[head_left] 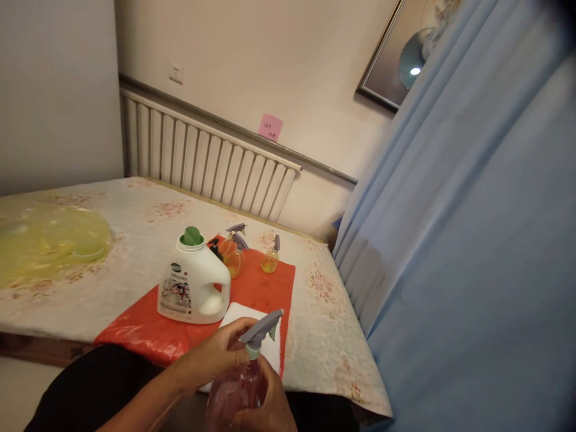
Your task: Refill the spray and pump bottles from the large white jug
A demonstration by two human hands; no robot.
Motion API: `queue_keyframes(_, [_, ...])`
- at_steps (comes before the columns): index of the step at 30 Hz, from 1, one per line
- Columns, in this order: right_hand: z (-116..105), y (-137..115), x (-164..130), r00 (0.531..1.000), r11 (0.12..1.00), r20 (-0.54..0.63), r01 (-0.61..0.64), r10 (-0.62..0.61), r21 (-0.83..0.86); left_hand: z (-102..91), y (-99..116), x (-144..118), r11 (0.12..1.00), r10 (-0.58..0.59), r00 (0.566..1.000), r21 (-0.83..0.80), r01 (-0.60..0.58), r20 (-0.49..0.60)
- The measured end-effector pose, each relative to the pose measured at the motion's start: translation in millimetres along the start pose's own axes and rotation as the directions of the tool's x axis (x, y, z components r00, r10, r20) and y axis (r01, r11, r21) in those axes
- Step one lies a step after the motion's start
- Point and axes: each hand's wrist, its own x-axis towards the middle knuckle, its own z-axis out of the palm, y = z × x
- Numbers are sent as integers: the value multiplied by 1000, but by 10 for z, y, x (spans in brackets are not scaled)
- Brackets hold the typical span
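Note:
A pink spray bottle (pixel 234 393) with a grey trigger head (pixel 262 329) is held low in front of me, over the table's near edge. My left hand (pixel 216 354) wraps around its neck just under the trigger head. My right hand (pixel 269 407) cups the bottle's body from the right. A white detergent jug (pixel 193 285) with a green cap stands on a red mat (pixel 261 288) just beyond. A white cloth (pixel 243 315) lies on the mat behind my hands.
Two orange spray bottles (pixel 233 255) and a smaller yellow one (pixel 270 259) stand at the mat's far end. A yellow translucent basin (pixel 49 240) sits at the left of the floral tablecloth (pixel 324 336). A radiator (pixel 202 159) lines the wall; a blue curtain (pixel 472 240) hangs right.

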Motion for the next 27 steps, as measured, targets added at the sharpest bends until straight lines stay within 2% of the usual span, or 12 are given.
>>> queue_keyframes(4, [-5, 40, 6, 999, 1000, 41, -3, 2, 16, -93, -11, -10, 996, 16, 1000, 85, -18, 25])
queue_keyframes(10, [24, -25, -8, 999, 999, 33, -10, 11, -39, -115, -239, 79, 992, 38, 999, -121, -38, 0])
queue_keyframes(17, [2, 3, 3, 999, 1000, 37, 21, -20, -19, -92, -30, -20, 998, -11, 999, 66, 8, 42])
queue_keyframes(20, [-28, 70, -11, 1000, 998, 3, 3, -2, -68, -103, -76, 8, 998, 3, 999, 61, -6, 39])
queue_keyframes(24, [-42, 101, -33, 999, 994, -19, -41, 39, -106, -77, -218, 93, 997, 62, 998, -35, -62, -8])
queue_keyframes(27, [-29, 78, -33, 999, 994, -39, -35, 32, -102, -35, -216, 123, 991, 114, 990, -59, -119, -88])
